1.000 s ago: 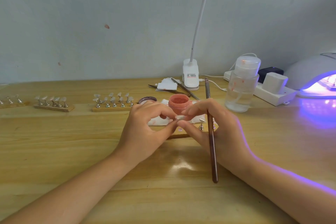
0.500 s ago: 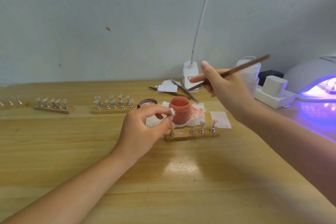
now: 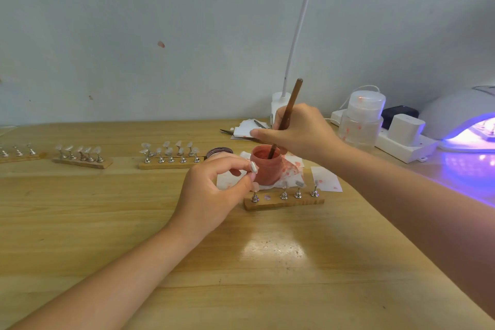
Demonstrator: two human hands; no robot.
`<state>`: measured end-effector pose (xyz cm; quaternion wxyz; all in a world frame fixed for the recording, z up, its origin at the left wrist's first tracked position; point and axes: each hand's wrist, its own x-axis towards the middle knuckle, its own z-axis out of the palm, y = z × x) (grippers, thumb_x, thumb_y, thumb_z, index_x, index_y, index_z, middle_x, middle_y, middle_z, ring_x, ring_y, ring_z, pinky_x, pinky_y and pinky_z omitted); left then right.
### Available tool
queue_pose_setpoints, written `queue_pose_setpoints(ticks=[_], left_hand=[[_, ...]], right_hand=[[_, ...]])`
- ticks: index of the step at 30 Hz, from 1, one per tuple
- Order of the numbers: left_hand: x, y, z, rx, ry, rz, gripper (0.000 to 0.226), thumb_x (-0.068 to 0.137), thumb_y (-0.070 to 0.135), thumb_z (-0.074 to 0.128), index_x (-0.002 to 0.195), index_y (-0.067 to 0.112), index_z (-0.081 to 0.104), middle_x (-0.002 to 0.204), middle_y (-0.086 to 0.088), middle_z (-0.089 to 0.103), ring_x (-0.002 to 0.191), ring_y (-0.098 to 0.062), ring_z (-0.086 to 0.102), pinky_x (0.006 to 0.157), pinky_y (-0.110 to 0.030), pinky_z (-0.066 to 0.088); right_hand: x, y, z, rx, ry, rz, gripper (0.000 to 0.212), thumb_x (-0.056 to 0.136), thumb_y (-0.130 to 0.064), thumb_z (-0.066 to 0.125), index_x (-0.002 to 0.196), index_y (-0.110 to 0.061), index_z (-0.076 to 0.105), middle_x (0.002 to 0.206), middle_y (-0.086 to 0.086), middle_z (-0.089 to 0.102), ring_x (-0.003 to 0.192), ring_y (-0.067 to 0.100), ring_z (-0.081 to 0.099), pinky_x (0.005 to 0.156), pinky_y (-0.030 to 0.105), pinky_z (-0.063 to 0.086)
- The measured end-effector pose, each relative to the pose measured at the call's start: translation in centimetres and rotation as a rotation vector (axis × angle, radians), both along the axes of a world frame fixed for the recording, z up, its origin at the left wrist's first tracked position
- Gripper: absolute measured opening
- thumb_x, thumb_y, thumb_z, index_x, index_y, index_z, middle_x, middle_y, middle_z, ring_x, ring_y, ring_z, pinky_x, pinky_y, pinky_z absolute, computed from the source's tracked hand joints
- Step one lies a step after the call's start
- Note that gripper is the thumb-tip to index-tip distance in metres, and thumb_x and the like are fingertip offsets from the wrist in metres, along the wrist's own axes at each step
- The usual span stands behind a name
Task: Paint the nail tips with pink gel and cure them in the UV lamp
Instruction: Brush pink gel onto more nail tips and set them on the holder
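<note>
My left hand pinches a pale nail tip between thumb and forefinger, just left of the pink gel jar. My right hand grips a brown brush nearly upright, its tip down inside the open jar. In front of the jar lies a wooden stand with several small metal holders; one slot is bare. The UV lamp glows purple at the far right, with a stand inside it.
Three more wooden stands with nail tips line the table's left side. Stained paper wipes lie under and beside the jar, its lid behind. A pump bottle, power strip and desk lamp base stand at the back.
My right hand drew away from the left, lifted the brush and swung it upright, then lowered its tip into the jar. My left hand kept the nail tip, almost still.
</note>
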<state>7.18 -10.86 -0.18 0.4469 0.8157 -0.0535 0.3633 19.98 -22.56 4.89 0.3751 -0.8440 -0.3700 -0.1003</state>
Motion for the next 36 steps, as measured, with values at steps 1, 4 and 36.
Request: queue_pose_setpoints(ticks=[1,4,36], left_hand=[[0.0,0.0,0.0,-0.001,0.001,0.000,0.033,0.074,-0.006,0.068,0.069,0.027,0.065,0.074,0.020,0.066,0.082,0.003,0.058,0.076,-0.006,0.040],[0.0,-0.1,0.0,0.000,0.002,0.005,0.034,0.073,-0.006,0.068,0.068,0.028,0.065,0.073,0.022,0.065,0.083,0.004,0.058,0.076,-0.005,0.039],[0.0,-0.1,0.0,-0.007,0.024,0.019,0.033,0.074,-0.004,0.069,0.069,0.028,0.065,0.074,0.025,0.064,0.081,0.007,0.058,0.076,-0.002,0.037]], right_hand=[[0.0,0.1,-0.1,-0.025,-0.005,-0.004,0.051,0.073,-0.049,0.071,0.062,-0.001,0.056,0.055,0.012,0.059,0.060,0.025,0.058,0.058,0.036,0.047],[-0.2,0.2,-0.4,-0.064,-0.008,-0.015,0.046,0.073,-0.049,0.070,0.058,-0.010,0.051,0.053,0.002,0.051,0.058,0.018,0.052,0.058,0.033,0.043],[1.0,-2.9,-0.1,0.434,0.314,-0.173,0.036,0.082,-0.036,0.066,0.060,-0.014,0.049,0.038,-0.006,0.056,0.033,-0.002,0.043,0.052,0.022,0.035]])
